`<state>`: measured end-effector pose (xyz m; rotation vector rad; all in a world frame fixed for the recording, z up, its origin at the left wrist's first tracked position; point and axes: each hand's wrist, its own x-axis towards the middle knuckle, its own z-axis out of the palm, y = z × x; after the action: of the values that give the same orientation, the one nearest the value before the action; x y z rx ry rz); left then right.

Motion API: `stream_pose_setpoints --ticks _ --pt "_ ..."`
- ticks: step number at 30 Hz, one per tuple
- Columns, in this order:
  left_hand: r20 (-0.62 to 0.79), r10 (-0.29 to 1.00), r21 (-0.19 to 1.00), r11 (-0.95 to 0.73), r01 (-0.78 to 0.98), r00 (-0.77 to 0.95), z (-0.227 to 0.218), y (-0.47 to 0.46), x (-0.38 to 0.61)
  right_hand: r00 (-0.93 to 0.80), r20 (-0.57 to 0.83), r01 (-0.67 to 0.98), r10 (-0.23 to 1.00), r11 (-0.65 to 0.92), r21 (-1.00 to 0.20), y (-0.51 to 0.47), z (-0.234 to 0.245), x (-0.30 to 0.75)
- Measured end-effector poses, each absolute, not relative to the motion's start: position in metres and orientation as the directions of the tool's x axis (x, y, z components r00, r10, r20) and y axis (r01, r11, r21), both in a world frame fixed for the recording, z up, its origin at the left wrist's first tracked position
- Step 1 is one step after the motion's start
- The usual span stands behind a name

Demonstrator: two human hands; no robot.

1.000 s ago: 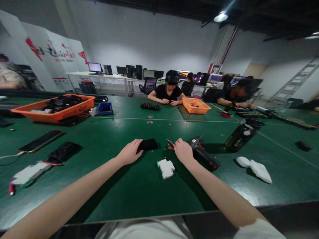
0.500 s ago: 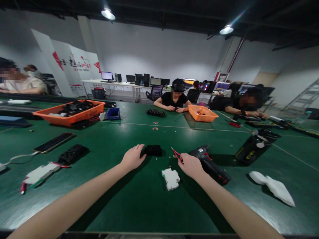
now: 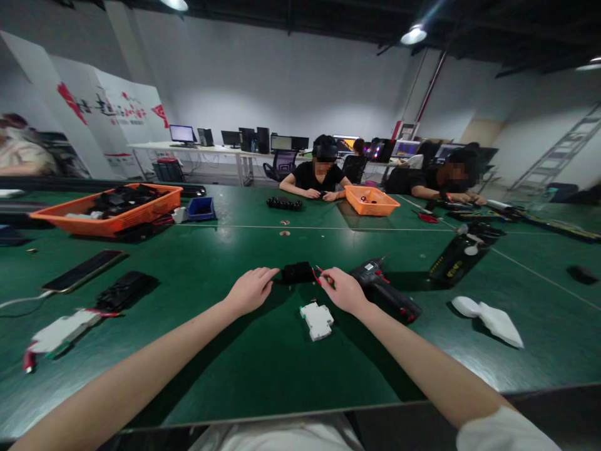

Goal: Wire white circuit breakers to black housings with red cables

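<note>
On the green table in front of me lies a small black block-shaped part [image 3: 297, 273]. My left hand [image 3: 251, 290] has its fingertips at the block's left end, with thumb and fingers closed on it; the contact is partly hidden. From the other side, my right hand [image 3: 344, 290] pinches a short red wire [image 3: 316, 275], its end close to the block's right end. Just below the block rests a white circuit breaker [image 3: 318, 321], touched by neither hand. A black-and-red cordless drill [image 3: 385, 287] lies right beside my right hand.
At left are a phone [image 3: 87, 270] with a cable, another black part [image 3: 126, 290] and a wired white breaker [image 3: 66, 332]. Farther back stand orange baskets [image 3: 117, 220] [image 3: 373, 203] and a blue bin [image 3: 201, 209]. A black bottle [image 3: 462, 255] and white object [image 3: 491, 322] are right. Co-workers sit opposite.
My right hand has moved left, bringing the red wire up to the black part's right end. My left hand stays at its left end. The whole view has shifted slightly.
</note>
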<state>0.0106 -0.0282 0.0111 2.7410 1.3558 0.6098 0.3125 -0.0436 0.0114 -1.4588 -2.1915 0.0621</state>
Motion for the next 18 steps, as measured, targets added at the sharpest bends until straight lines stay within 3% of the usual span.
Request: stream_pose_setpoints --ticks 4,7,9,18 --pt "0.337 0.606 0.212 -0.795 0.569 0.721 0.020 -0.065 0.031 -0.463 0.427 0.752 0.776 0.599 -0.274 -0.050 0.017 0.309" --pt "0.228 0.381 0.210 -0.918 0.337 0.896 0.024 -0.087 0.046 -0.581 0.329 0.703 0.744 0.663 -0.257 -0.050 0.016 0.307" --pt "0.181 0.297 0.232 -0.939 0.253 0.938 0.025 -0.092 0.050 -0.606 0.280 0.704 0.745 0.666 -0.247 -0.048 0.014 0.308" --pt "0.225 0.411 0.238 -0.902 0.359 0.883 0.030 -0.074 0.036 -0.485 0.347 0.803 0.803 0.566 -0.186 -0.046 0.012 0.315"
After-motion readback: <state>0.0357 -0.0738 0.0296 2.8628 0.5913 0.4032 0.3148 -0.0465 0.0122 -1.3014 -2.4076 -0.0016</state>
